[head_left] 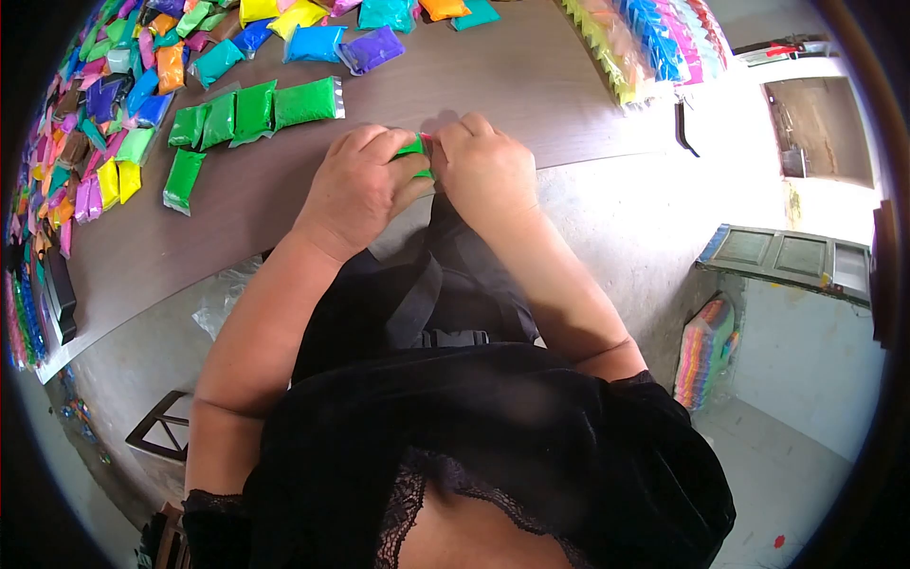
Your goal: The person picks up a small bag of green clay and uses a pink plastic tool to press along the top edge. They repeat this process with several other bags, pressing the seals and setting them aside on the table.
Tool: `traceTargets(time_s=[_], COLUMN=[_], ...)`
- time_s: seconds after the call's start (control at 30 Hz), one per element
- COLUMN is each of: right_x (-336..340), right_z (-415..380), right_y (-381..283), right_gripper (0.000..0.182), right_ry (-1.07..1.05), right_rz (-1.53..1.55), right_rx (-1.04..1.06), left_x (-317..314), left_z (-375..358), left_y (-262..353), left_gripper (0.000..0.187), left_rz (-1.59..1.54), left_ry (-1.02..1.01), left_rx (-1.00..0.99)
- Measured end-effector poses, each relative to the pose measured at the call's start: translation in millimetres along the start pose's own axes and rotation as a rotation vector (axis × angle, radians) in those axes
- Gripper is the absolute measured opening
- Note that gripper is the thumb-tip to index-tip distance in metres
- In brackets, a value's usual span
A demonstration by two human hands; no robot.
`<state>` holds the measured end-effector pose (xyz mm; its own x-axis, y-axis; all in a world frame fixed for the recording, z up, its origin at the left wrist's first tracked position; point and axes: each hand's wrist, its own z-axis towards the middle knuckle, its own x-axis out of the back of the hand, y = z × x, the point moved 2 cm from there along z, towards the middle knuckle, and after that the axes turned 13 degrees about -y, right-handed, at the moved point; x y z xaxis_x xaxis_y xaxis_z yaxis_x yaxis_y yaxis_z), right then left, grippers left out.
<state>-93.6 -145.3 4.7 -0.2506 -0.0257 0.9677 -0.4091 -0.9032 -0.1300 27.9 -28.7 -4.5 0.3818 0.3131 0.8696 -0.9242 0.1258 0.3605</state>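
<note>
Over the table's front edge, my left hand [358, 182] is closed around a small bright green packet [415, 150], its fingers covering most of it. Close against it, my right hand [488, 173] has its fingers pinched together at the packet's right end. A tiny pink-red bit [427, 137] shows between the fingertips of both hands; I cannot tell what it is. To the left of my hands lies a row of green packets with clear ends, the nearest one [308, 102] lying lengthwise. Another green packet [182, 181] lies apart, below the row.
Many coloured packets [218, 63] cover the table's far left. Strips of yellow, blue and pink packets [654, 43] hang over the right end of the brown table [512, 71]. A bundle of striped strips [706, 351] stands on the floor beside a pale cabinet [796, 351].
</note>
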Motion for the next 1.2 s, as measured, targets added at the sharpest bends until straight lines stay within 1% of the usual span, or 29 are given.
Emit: traceTargets(time_s=[0.07,0.13,0.17,0.23,0.27,0.33,0.37,0.43,0.53,0.73,0.8,0.97,1.07,1.13,1.17,1.2], right_x=[1,2,3,5,9,18,19,19,14,11,9,10,15,15,17,18], right_z=[-1,0,1,5,4,1,-1,-3,-1,5,6,8,11,13,13,13], right_y=[-4,-6,-5,5,9,18,19,19,18,14,16,12,7,2,-1,-5], right_gripper=[0.013,0.011,0.011,0.013,0.013,0.014,0.014,0.013,0.013,0.011,0.011,0.009,0.008,0.01,0.01,0.011], right_ry=[0.007,-0.167,-0.163,-0.184,-0.181,-0.114,-0.113,-0.125,-0.185,-0.156,-0.166,-0.153,-0.206,-0.228,-0.229,-0.275], right_rz=[-0.008,0.001,0.0,0.003,0.001,0.344,0.343,0.38,0.345,0.285,0.278,0.248,0.197,0.065,0.065,0.0], right_rx=[-0.027,-0.091,-0.092,-0.262,-0.261,-0.217,-0.215,-0.118,-0.093,-0.042,-0.036,-0.003,-0.018,0.01,0.01,0.014], left_x=[0,0,1,2,3,4,3,4,3,2,0,0,1,3,3,3], left_z=[0,-1,-1,-2,-1,-2,-1,0,0,-2,-3,-3,-2,-2,-2,-1], left_y=[1,2,3,5,5,6,6,5,5,4,2,2,3,4,4,4], left_gripper=[0.024,0.024,0.023,0.022,0.021,0.019,0.019,0.019,0.019,0.019,0.022,0.021,0.021,0.022,0.023,0.024], left_rz=[0.007,0.012,0.039,0.066,0.066,0.069,0.063,0.058,0.061,0.051,0.07,0.06,0.054,0.045,0.039,0.032], left_ry=[0.003,0.005,-0.002,-0.007,0.0,0.009,0.006,0.007,0.013,0.034,-0.01,-0.008,0.021,0.048,0.049,0.05], left_rx=[0.011,0.019,0.016,0.012,0.01,0.012,0.012,0.011,0.016,0.003,0.016,0.019,0.008,-0.004,-0.009,-0.015])
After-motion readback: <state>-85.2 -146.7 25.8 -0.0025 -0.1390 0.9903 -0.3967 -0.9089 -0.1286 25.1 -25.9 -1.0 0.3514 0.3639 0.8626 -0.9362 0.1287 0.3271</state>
